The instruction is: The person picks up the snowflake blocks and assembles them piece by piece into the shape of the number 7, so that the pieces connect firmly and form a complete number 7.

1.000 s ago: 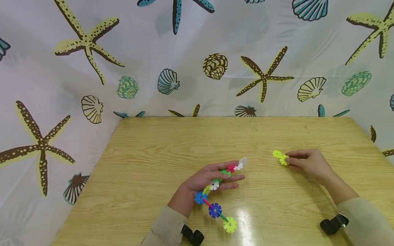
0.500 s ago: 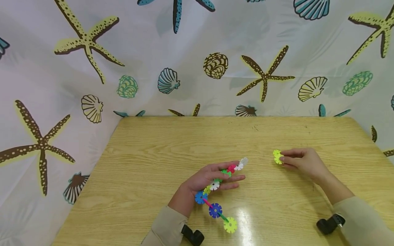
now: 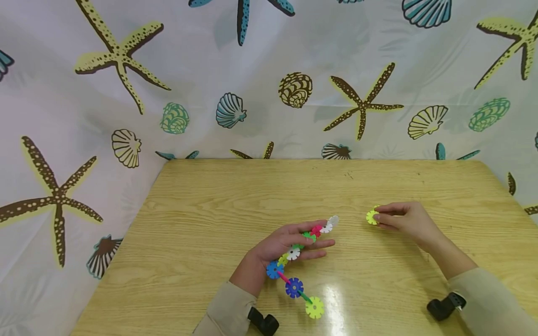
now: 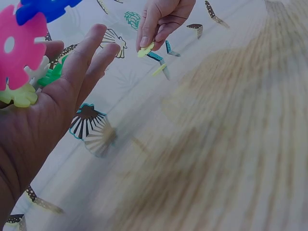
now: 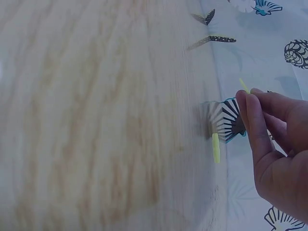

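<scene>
A chain of notched plastic discs [image 3: 294, 287] lies across my left hand [image 3: 290, 240], held between thumb and fingers. Its linked discs are blue, yellow, white, green and pink, some seen edge-on, with a clear disc at the far tip. Part of the chain hangs past the wrist side, ending in a yellow disc [image 3: 314, 307]. To the right and farther off, my right hand [image 3: 414, 224] pinches yellow notched discs [image 3: 371, 217] between thumb and fingers. One yellow disc is mostly hidden behind the fingers. The pinched disc [image 4: 146, 49] also shows in the left wrist view, apart from the chain.
Both hands are above a wood-grain table [image 3: 201, 210] with a glossy surface. Behind and beside it hangs a white cloth [image 3: 260, 56] printed with starfish and shells. A black wrist camera [image 3: 264, 323] is strapped to each sleeve.
My right hand has moved left, nearer the chain, and turned the yellow discs so that one now mostly hides behind the fingers. My left hand and the chain stay almost still.
</scene>
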Demonstrator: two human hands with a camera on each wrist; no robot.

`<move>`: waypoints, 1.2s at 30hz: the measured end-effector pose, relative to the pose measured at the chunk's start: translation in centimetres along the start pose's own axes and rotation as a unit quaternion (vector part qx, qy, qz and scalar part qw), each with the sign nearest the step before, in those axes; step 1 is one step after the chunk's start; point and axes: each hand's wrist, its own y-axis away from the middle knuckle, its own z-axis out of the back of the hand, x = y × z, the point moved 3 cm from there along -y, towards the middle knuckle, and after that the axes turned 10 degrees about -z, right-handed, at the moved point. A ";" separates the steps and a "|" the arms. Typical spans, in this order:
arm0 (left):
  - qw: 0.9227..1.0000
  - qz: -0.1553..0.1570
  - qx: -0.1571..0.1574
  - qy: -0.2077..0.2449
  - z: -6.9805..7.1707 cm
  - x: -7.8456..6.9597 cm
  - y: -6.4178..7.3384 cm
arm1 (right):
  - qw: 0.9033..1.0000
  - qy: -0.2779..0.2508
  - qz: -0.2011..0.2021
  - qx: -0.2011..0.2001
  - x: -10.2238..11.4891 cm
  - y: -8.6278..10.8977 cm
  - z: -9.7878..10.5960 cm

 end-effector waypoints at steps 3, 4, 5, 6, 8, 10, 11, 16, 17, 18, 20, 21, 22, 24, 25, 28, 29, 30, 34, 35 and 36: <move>1.000 0.000 -0.001 -0.002 0.0 0.0 0.1 | 1.000 0.007 0.001 0.000 0.1 -0.1 -0.2; 1.000 0.001 -0.003 -0.004 0.0 0.0 0.1 | 1.000 0.009 0.001 0.001 0.1 -0.1 -0.3; 1.000 0.001 -0.003 -0.005 0.0 0.0 0.1 | 1.000 0.012 0.002 0.001 0.1 -0.2 -0.4; 1.000 0.001 -0.003 -0.006 0.0 -0.1 0.1 | 1.000 0.015 0.002 0.002 0.1 -0.2 -0.5; 1.000 0.001 -0.004 -0.010 -0.1 -0.1 0.1 | 1.000 0.021 0.002 0.004 0.1 -0.3 -0.8; 1.000 -0.001 -0.001 -0.011 -0.1 -0.1 0.1 | 1.000 0.025 0.000 0.006 0.3 -0.3 -1.0; 1.000 -0.002 0.001 -0.012 -0.1 -0.1 0.1 | 1.000 0.026 -0.001 0.006 0.3 -0.4 -1.2; 1.000 0.000 0.003 -0.014 0.0 0.0 0.0 | 1.000 0.026 -0.004 0.009 0.7 -0.5 -1.7; 1.000 0.002 0.002 -0.015 0.0 -0.1 -0.1 | 1.000 0.026 -0.004 0.008 0.7 -0.5 -1.7; 1.000 0.003 0.001 -0.014 0.0 -0.1 -0.1 | 1.000 0.026 -0.005 0.008 0.8 -0.5 -1.8; 1.000 0.006 0.000 -0.012 -0.1 -0.1 -0.1 | 1.000 0.023 -0.005 0.011 0.9 -0.6 -2.0; 1.000 0.008 0.000 -0.010 -0.1 -0.1 -0.1 | 1.000 0.022 -0.006 0.011 0.9 -0.6 -2.0; 1.000 0.010 -0.001 -0.007 -0.1 -0.2 -0.2 | 1.000 0.021 -0.007 0.012 1.0 -0.6 -2.1; 1.000 0.011 -0.001 -0.004 -0.2 -0.2 -0.1 | 1.000 0.014 -0.008 0.016 1.1 -0.7 -2.3; 1.000 0.012 -0.001 -0.004 -0.2 -0.2 -0.1 | 1.000 0.011 -0.008 0.018 1.2 -0.7 -2.4; 1.000 0.016 -0.003 -0.004 -0.3 -0.2 0.0 | 1.000 0.010 -0.008 0.018 1.4 -0.7 -2.6; 1.000 0.017 -0.004 -0.005 -0.3 -0.1 0.0 | 1.000 0.009 -0.008 0.019 1.4 -0.7 -2.7; 1.000 0.018 -0.005 -0.005 -0.3 -0.1 0.0 | 1.000 0.010 -0.007 0.020 1.5 -0.7 -2.8; 1.000 0.018 -0.007 -0.001 -0.4 -0.1 0.1 | 1.000 0.012 -0.005 0.025 1.7 -0.7 -3.1; 1.000 0.017 -0.008 -0.001 -0.4 -0.1 0.1 | 1.000 0.011 -0.005 0.027 1.8 -0.8 -3.3; 1.000 0.016 -0.007 -0.002 -0.4 -0.1 0.1 | 1.000 0.009 -0.005 0.029 1.8 -0.8 -3.4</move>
